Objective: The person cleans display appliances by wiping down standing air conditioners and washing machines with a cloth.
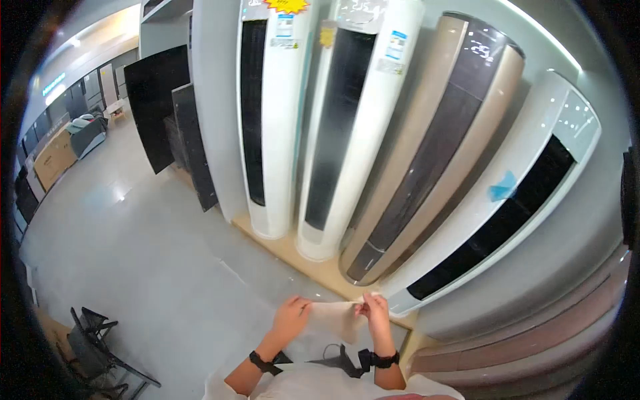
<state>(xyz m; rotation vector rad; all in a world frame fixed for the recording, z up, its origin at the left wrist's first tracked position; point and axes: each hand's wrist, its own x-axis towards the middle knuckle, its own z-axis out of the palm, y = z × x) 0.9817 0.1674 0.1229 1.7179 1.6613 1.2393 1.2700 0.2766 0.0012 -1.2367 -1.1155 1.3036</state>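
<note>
Cloth (330, 311) was partly spread; left hand (291, 316) and right hand (376, 309) gripped its ends. One flap (348, 328) hung unstraightened.

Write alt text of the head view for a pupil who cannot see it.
A person's left hand and right hand hold a pale cloth-like piece between them. Ahead, three tall white units with dark front panels and one gold-brown unit stand on a tan ledge.
</note>
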